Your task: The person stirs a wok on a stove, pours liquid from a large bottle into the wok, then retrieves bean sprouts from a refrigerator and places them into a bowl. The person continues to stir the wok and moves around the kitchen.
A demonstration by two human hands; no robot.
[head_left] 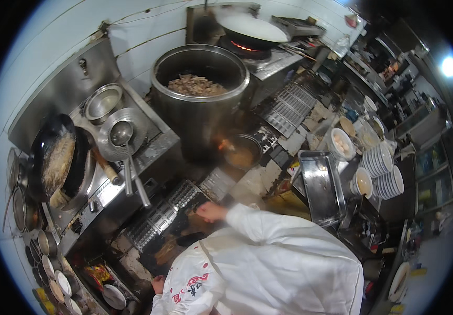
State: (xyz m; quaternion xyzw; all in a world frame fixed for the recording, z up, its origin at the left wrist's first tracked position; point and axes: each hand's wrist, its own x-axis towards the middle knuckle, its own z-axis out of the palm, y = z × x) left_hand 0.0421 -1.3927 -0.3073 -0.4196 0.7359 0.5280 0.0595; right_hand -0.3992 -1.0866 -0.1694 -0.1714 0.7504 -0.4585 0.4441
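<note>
My right hand [212, 211] is held out in front of my white coat, closed like a fist, with nothing seen in it. Below it are the dark floor and a slotted metal drain grate [155, 223]. Close to my coat at the lower left, my left hand [158, 284] shows only in part past the sleeve. Its fingers look curled, and I see nothing in them. Neither hand touches any cookware. Beyond my right hand stands a tall steel stockpot [200, 98] with brownish chunks inside. A smaller pot [242, 151] of brown liquid sits low beside it.
At left, a steel counter holds a black wok [58, 157], a strainer with a ladle [121, 134] and a metal bowl [103, 103]. Behind, a steaming wok [253, 29] stands over a glowing burner. At right are a rectangular metal tray [322, 186] and stacked white bowls [389, 184].
</note>
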